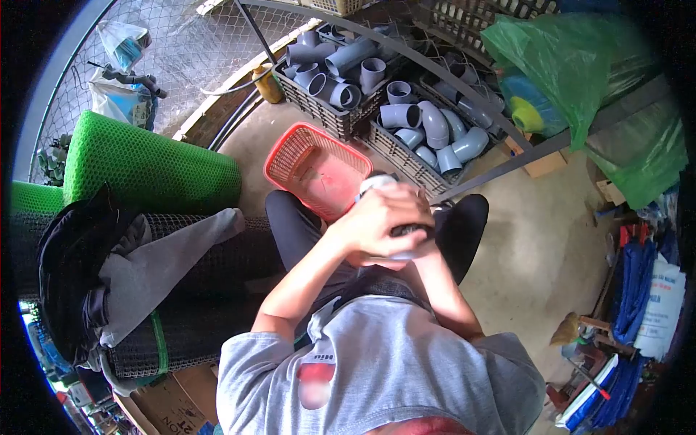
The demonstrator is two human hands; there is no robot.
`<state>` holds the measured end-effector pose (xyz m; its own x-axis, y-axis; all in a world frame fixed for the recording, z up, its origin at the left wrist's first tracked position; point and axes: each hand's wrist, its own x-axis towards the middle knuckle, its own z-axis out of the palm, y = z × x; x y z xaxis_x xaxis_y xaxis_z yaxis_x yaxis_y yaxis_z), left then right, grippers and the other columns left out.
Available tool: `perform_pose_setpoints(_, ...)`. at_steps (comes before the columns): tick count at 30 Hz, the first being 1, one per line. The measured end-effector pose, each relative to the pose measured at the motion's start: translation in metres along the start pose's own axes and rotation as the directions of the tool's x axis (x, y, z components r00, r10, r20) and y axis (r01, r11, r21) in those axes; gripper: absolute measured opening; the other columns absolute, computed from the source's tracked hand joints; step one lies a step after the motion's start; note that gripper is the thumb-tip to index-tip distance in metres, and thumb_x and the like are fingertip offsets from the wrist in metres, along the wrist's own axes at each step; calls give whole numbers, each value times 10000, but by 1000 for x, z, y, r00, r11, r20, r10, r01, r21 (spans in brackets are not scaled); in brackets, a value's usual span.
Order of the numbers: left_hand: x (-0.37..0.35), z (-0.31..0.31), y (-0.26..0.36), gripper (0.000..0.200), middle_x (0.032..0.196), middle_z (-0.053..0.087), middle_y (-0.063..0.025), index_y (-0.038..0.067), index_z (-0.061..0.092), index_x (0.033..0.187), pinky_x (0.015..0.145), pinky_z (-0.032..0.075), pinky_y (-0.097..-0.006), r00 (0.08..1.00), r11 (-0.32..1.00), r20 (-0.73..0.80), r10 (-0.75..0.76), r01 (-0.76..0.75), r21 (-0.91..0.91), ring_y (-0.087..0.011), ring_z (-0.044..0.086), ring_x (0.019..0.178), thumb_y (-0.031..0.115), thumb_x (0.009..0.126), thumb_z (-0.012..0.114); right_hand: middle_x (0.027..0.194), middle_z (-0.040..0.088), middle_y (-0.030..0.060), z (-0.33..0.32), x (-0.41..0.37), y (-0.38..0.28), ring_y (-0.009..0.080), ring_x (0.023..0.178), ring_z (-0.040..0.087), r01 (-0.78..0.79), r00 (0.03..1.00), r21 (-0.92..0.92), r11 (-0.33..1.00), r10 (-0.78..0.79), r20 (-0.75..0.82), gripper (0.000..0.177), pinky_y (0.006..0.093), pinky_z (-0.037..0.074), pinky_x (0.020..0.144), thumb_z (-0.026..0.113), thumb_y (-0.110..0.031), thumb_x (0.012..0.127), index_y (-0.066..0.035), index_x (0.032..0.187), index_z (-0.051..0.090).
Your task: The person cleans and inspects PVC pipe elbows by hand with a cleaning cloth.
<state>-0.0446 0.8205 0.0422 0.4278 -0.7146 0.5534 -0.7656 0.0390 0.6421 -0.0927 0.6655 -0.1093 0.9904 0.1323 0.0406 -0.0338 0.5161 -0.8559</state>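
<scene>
Both my hands are together over my lap, around a pale grey-white object (373, 183) with a dark part. Motion blur and my fingers hide most of it, so I cannot make out its kind. My left hand (390, 216) lies across the top with its fingers curled round the object. Below it, my right hand (395, 262) is largely covered and appears to grip the object's lower side. Just beyond my hands, a red plastic basket (279, 174) rests on the floor between my knees, with little visible inside.
Black crates (312, 103) ahead hold several grey pipe fittings (435, 125). Green mesh rolls (148, 163) stand at the left, near a dark mesh roll with clothing (159, 272) draped over it. A green plastic bag (565, 65) and a metal bar (500, 167) are at the right.
</scene>
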Motion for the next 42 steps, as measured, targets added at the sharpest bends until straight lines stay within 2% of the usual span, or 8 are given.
perform_pose_setpoints(5,-14,4,-20,286,1062,729,-104,75,740,1085,1030,475,-462,907,965,-363,-211,253,73,-282,675,1069,197,827,725,1355,537,65,11,1,-21,194,1235,554,-182,976,429,885,215,-29,518,369,472,1037,502,-392,1042,-56,1434,459)
perform_pose_setpoints(10,-28,20,-25,303,1062,735,-129,22,718,1125,951,523,-347,698,917,-596,-398,331,-224,-235,688,1040,132,844,745,1332,569,99,20,0,-43,201,1188,579,-168,974,266,949,201,-103,579,357,492,1007,609,-402,986,-57,1429,467)
perform_pose_setpoints(14,-57,19,-35,230,1046,743,-94,-6,712,1155,923,519,-301,524,728,-505,-685,504,-465,-143,668,982,124,982,632,1261,602,117,12,-4,-49,222,1111,626,-323,927,419,849,373,-42,567,370,535,942,613,-380,965,-58,1412,478)
perform_pose_setpoints(22,-57,-10,-13,358,780,652,-130,-61,660,894,665,489,-347,800,793,-124,-587,538,-286,-140,612,731,292,899,723,1231,610,118,11,6,-73,224,1091,629,-488,868,348,800,486,100,613,379,532,944,652,-402,912,-65,1398,493)
perform_pose_setpoints(30,-61,-24,14,434,796,704,-143,-64,705,960,696,532,-350,774,695,233,-588,631,-344,-160,657,748,369,934,723,1345,558,156,29,18,-117,235,1276,536,-392,889,-69,917,397,227,782,376,382,1124,807,-254,765,-34,1407,420)
perform_pose_setpoints(34,-66,-14,18,458,983,730,-63,-39,693,1103,784,546,-335,752,547,197,-629,608,-576,-129,643,932,403,987,665,1321,591,128,39,20,-130,241,1273,550,-100,917,-330,939,216,336,816,388,416,1104,870,-112,686,-54,1389,461)
perform_pose_setpoints(38,-86,-3,4,475,1111,687,-36,16,657,1212,880,501,-294,551,233,277,-787,682,-693,-110,602,1025,428,975,673,1368,588,85,55,29,-152,304,1259,578,457,818,-716,528,67,571,753,464,505,1021,902,-236,655,-134,1325,576)
perform_pose_setpoints(42,-78,0,1,335,938,694,2,13,704,1067,704,511,-263,552,455,-111,-826,539,-708,-82,613,848,334,974,689,1470,514,101,51,38,-142,332,1335,515,760,645,-629,165,-72,761,882,462,449,1079,904,-213,621,-155,1418,530)
